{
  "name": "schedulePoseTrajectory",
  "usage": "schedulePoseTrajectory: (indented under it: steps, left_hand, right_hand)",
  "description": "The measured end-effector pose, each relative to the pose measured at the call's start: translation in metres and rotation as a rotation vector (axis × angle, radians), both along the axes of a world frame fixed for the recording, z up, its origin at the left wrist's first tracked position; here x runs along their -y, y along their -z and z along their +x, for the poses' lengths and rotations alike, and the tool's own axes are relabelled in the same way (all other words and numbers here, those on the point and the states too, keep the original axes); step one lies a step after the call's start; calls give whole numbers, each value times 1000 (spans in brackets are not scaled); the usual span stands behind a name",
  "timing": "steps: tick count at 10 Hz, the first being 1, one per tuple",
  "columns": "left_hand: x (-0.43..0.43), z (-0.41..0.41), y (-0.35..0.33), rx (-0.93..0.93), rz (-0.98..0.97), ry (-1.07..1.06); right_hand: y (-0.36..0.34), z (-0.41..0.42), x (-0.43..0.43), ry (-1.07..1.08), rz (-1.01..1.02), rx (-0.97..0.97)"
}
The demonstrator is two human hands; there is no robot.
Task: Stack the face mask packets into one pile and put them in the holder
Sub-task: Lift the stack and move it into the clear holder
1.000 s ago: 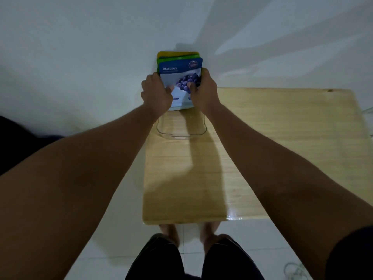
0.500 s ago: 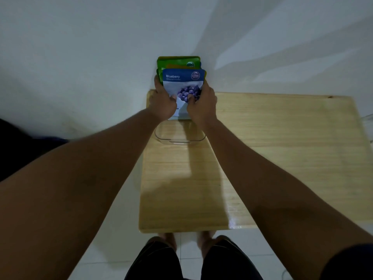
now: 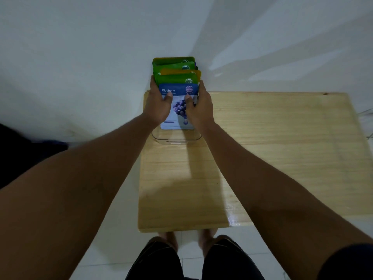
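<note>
White wall, wooden counter (image 3: 262,158) | your left hand (image 3: 159,106) and right hand (image 3: 199,108) grip face mask packets (image 3: 177,93) at 12 o'clock, in clear holder (image 3: 175,138) | risk: fanned tops may splay if you release unevenly.

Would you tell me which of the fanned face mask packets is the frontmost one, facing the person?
The blue Blueberry packet: the only blue one, its whole face showing between both thumbs; the green and yellow packets behind show only their top edges.

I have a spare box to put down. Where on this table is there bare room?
The wooden table is bare right of the right hand and on the near side of the clear holder. The far left corner is crowded: both hands, left hand, grip the mask packets there.
</note>
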State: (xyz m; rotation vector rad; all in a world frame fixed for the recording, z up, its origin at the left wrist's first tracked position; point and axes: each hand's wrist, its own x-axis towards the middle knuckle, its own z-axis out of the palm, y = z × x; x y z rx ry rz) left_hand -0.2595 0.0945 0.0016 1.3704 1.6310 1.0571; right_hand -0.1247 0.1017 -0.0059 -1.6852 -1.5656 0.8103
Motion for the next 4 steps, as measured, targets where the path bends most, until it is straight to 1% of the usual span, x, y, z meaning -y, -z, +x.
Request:
schedulePoseTrajectory:
  steps: [2,3,4]
  left_hand:
    - [5,-2,-3,46,-16,7]
    - [7,-4,-6,59,-57,1]
    - [10,-7,-10,50,-148,-54]
  right_hand:
    - [1,0,0,21,-29,-21]
    - [-1,1,0,40,-78,-33]
    - [-11,4,5,74,-99,-70]
